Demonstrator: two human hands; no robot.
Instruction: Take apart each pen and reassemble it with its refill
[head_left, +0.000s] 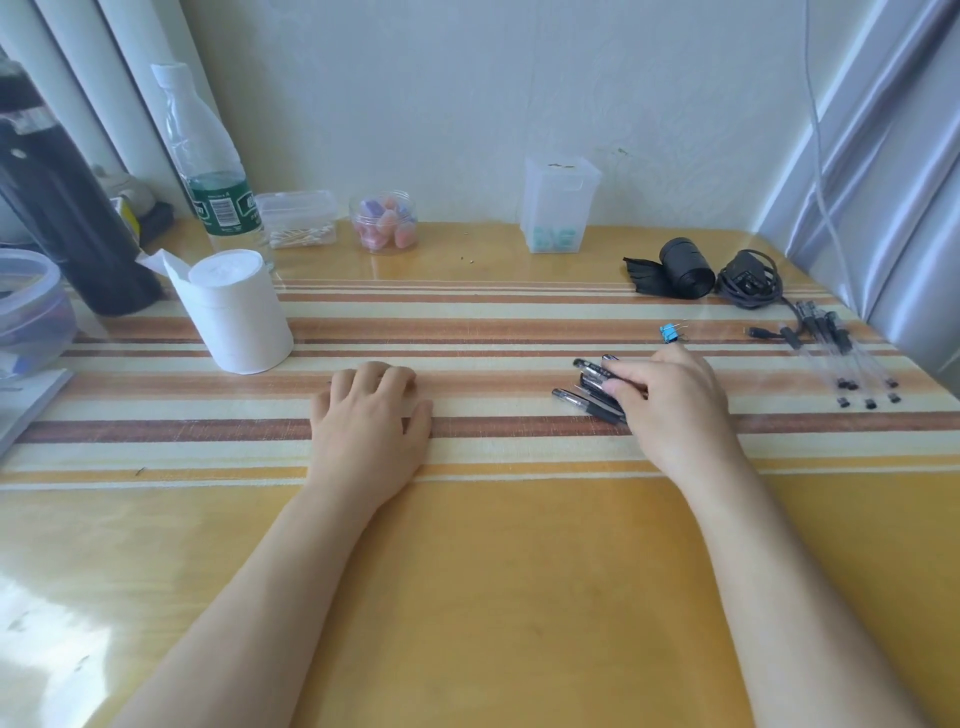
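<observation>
On the far side, your round clear plastic jar (383, 197) holds pink and purple pieces (387, 227), the clear rectangular box (296, 201) to its left cotton swabs (301, 238), the tall translucent tub (558, 192) pale blue items (555, 239). Your right hand (670, 400) curls fingers and thumb round the cluster of black-capped clear pens (589, 387); your left hand (371, 415) rests well left, loosely bent, holding nothing.

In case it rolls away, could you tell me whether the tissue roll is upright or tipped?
Upright: the tissue roll stands on end, its round face pointing up.
</observation>
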